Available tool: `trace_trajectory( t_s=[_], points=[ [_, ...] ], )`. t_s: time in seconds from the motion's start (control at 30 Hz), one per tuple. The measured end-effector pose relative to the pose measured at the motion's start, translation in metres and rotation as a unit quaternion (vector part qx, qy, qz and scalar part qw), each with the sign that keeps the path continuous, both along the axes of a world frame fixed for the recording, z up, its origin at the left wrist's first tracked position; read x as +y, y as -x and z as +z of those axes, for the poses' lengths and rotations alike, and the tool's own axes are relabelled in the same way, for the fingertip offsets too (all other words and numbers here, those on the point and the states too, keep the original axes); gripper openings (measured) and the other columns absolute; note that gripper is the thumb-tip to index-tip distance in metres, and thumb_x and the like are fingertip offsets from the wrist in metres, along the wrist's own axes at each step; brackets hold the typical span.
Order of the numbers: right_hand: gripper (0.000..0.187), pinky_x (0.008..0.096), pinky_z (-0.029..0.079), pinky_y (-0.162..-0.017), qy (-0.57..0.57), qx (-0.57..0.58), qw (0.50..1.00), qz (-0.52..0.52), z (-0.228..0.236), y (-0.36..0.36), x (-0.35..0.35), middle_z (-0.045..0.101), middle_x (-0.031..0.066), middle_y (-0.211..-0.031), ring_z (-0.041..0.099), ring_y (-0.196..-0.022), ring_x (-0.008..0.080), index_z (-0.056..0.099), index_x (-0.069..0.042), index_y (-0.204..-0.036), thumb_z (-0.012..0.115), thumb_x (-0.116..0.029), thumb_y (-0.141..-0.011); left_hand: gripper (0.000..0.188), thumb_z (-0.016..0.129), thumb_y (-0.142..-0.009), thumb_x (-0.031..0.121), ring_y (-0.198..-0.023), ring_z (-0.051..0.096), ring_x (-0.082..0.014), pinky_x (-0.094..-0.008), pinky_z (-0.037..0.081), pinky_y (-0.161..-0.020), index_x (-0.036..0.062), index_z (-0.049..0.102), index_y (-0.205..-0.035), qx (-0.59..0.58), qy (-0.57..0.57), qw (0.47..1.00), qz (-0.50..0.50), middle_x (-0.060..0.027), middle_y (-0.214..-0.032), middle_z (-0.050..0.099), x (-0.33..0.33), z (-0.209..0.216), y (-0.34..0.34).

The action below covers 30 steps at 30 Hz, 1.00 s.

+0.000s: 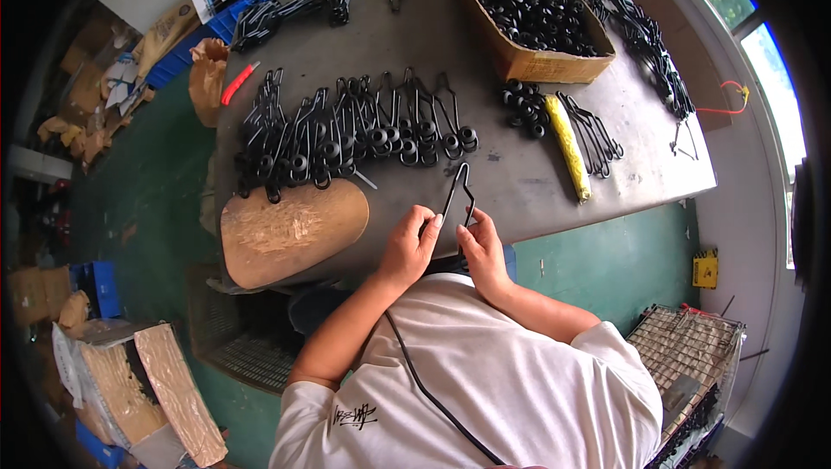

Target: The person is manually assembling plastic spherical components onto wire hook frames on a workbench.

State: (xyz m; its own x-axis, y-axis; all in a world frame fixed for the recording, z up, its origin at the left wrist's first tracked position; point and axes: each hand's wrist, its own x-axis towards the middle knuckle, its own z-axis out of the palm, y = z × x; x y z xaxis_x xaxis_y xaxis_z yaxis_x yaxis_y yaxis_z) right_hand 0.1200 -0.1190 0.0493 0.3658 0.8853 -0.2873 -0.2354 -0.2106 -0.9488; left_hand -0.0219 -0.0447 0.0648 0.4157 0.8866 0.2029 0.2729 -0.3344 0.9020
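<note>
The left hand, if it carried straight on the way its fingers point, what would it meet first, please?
The left hand points up and away across the table. Beyond the wire frame it holds with the right hand, it would probably first meet the row of wire pieces with black rings, though depth is uncertain.

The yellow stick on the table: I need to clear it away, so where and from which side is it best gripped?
Probably the near end of the yellow stick, from the table's front edge: that end lies free, while black wire pieces crowd its right and black rings its far end.
</note>
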Motion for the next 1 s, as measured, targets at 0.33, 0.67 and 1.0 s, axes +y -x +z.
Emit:
trace_trajectory(
  t_s=[0.33, 0.67, 1.0],
  points=[
    [0.034, 0.0442, 0.045, -0.086, -0.082, -0.677, 0.722, -0.119, -0.014, -0.147, 0.084, 0.058, 0.0129, -0.111, 0.056, -0.103, 0.0334, 0.058, -0.01, -0.119, 0.066, -0.014, -0.087, 0.019, 0.074, -0.084, 0.02, -0.081, 0.058, -0.0298, -0.0432, 0.044, -0.076, 0.0096, 0.057, -0.087, 0.099, -0.198, 0.974, 0.037, -0.0064, -0.08, 0.062, 0.019, -0.033, 0.029],
    [0.035, 0.0435, 0.047, -0.085, 0.001, -0.736, 0.677, -0.017, -0.032, -0.179, 0.104, 0.058, 0.0131, -0.107, 0.056, -0.101, 0.0325, 0.06, -0.008, -0.116, 0.066, -0.03, -0.089, 0.068, 0.08, -0.076, 0.032, -0.102, 0.058, -0.0315, -0.0431, 0.044, -0.092, 0.0054, 0.048, -0.13, 0.211, -0.241, 0.947, 0.032, -0.0122, -0.109, 0.062, 0.01, -0.019, 0.001],
    [0.026, 0.0405, 0.049, -0.083, -0.038, -0.542, 0.837, -0.067, -0.029, -0.142, 0.068, 0.058, 0.0129, -0.105, 0.059, -0.096, 0.0317, 0.063, -0.009, -0.113, 0.065, -0.008, -0.087, 0.069, 0.081, -0.072, 0.026, -0.082, 0.06, -0.0296, -0.044, 0.047, -0.081, 0.003, 0.045, -0.126, 0.231, -0.095, 0.968, 0.037, -0.0104, -0.086, 0.059, 0.004, -0.03, 0.0]
  ],
)
